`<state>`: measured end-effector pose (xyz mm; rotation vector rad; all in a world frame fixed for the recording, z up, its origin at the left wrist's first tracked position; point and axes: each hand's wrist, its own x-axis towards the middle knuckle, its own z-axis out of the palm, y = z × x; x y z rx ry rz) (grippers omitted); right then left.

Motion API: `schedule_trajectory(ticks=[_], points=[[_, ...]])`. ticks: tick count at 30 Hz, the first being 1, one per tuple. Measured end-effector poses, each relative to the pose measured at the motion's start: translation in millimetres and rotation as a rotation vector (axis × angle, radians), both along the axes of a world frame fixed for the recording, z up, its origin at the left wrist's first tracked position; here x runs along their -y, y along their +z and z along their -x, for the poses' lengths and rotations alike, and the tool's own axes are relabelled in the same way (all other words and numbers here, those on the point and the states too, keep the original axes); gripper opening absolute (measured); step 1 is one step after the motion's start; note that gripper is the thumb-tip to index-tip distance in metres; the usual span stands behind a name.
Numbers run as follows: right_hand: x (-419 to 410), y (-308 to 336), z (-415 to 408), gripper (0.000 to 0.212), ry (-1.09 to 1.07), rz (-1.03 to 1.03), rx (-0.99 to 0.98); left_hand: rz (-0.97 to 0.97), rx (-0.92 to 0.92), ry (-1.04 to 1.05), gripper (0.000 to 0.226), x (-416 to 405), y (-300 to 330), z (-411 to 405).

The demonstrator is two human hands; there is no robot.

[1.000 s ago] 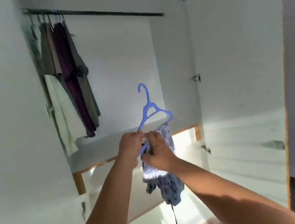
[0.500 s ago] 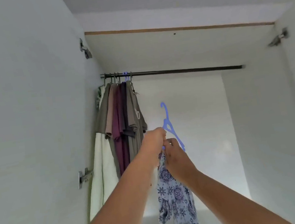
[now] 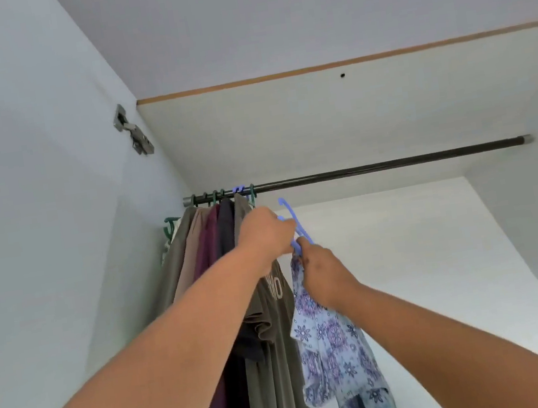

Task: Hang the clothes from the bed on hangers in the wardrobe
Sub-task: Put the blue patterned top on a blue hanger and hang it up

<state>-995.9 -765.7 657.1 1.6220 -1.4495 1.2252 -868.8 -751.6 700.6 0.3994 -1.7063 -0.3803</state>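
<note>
Right now the blue hanger is up just under the rail, hook uppermost and not yet over it, with the floral garment dangling from its lower end. The left hand is curled round the hanger's neck, and the right hand pinches the lower arm of the hanger together with the top of the cloth. To do this step well, I would judge it best to lift the hook clear above the rail, then lower it on, keeping the right hand's pinch until the hook bears the weight so the cloth does not slide off. The hook should go just to the right of the hanging shirts, which crowd the left end beside the wardrobe's side wall. That side is tight; a long bare stretch of rail runs off to the right, so there is plenty of room there. Above, the wardrobe's top panel leaves a gap over the rail for the hook to pass
</note>
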Motion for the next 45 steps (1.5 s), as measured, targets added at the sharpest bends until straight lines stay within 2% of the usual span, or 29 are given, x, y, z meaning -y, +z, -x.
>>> schedule_trajectory(ticks=[4, 11, 17, 22, 27, 29, 33, 36, 40, 45], points=[[44.2, 39.3, 21.4, 0.040, 0.006, 0.066, -0.004, 0.071, -0.031, 0.033, 0.031, 37.8, 39.2, 21.1], [109.5, 90.4, 37.3, 0.035, 0.115, 0.086, 0.033, 0.182, -0.002, 0.297, 0.028, 95.1, 85.9, 50.7], [140.0, 127.5, 38.0, 0.038, 0.162, 0.155, 0.038, 0.240, -0.049, 0.430, 0.030, 116.0, 117.8, 60.8], [155.0, 135.9, 33.4, 0.034, 0.157, 0.169, -0.014, 0.347, -0.089, 0.509, 0.021, 127.8, 120.1, 58.4], [160.9, 123.8, 16.6, 0.022, 0.314, 0.235, 0.057, 0.436, -0.158, 0.640, 0.034, 119.8, 101.4, 45.9], [161.4, 112.3, 7.2, 0.021, 0.355, 0.274, 0.109, 0.440, -0.171, 0.708, 0.033, 118.4, 92.2, 40.2], [162.8, 92.0, -1.2, 0.037, 0.338, 0.282, 0.175, 0.427, -0.100, 0.823, 0.023, 113.6, 74.3, 31.9], [153.9, 73.6, -1.1, 0.061, 0.377, 0.284, 0.229, 0.425, -0.065, 0.854, 0.023, 105.5, 65.1, 31.0], [143.5, 42.5, -0.6, 0.077, 0.383, 0.248, 0.281, 0.501, 0.082, 0.981, 0.032, 92.8, 45.9, 27.4], [131.1, -2.6, -1.1, 0.069, 0.504, 0.285, 0.284, 0.744, 0.291, 1.271, 0.043, 82.3, -11.9, 12.4]])
